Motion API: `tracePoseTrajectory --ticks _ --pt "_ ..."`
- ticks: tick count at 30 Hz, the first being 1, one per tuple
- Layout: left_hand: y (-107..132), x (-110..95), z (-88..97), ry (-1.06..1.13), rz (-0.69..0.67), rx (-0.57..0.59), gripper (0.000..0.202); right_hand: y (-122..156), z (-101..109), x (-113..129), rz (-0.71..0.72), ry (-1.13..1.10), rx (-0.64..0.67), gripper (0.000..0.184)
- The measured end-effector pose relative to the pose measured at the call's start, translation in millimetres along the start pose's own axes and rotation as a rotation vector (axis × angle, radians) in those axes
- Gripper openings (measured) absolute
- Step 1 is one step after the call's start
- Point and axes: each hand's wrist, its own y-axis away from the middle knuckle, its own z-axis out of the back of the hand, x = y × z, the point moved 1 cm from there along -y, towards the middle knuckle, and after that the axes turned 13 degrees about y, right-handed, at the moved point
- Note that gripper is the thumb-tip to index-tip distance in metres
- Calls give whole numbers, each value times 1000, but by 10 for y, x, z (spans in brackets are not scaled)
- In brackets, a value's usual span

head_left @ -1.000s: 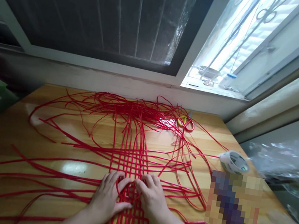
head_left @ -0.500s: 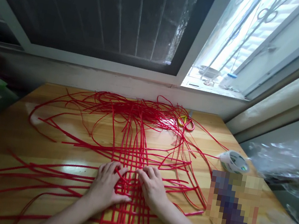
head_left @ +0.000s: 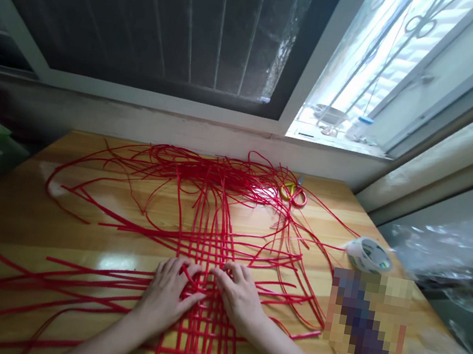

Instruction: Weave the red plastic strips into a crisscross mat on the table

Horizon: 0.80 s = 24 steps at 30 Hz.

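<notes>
Working a red strand across the red mesh, by the look of it; mesh lies on the wooden table, center to bottom center of frame. Left hand, bottom center: fingers bent, thumb and forefinger parted, strand running in the gap; can't make out whether the hidden fingers pinch it. Right hand, just right of it: fingers curled down onto the mesh; tips partly hidden, grip unclear. To do it well, I'd check over-under at each crossing, pull slack out evenly from both sides, and press the row straight before tightening. Watch the loose ends at lower left; they cross and could snag. Tangled heap at upper center, scissors at its right end, tape roll right of center: all well apart from both hands.
</notes>
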Motion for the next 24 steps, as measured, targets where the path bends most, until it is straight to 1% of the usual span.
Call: tracePoseTrajectory --ticks 2,6,12,14,16,18,21,24 --pt "-11 -13 2 -20 9 -10 36 -12 -17 -4 -3 -4 4 32" --pt "-24 -42 -2 -28 13 -3 34 -41 -23 -17 -13 -48 19 26" --pt "-29 -24 -4 -58 -20 -11 32 -39 12 -24 45 -83 36 24" --pt "-44 15 15 -100 -43 -62 42 -30 16 -32 36 -80 12 24" --pt "-70 65 42 -142 -68 -116 58 -31 20 -46 1 -63 -32 26" --pt "-100 113 65 -164 -81 -131 68 -48 22 -61 -39 -32 -73 29" --pt "-144 157 81 -175 -61 -109 71 -92 14 -76 -69 16 -87 30" --pt "-172 169 73 -157 -35 -77 72 -124 -7 -84 -75 37 -59 30"
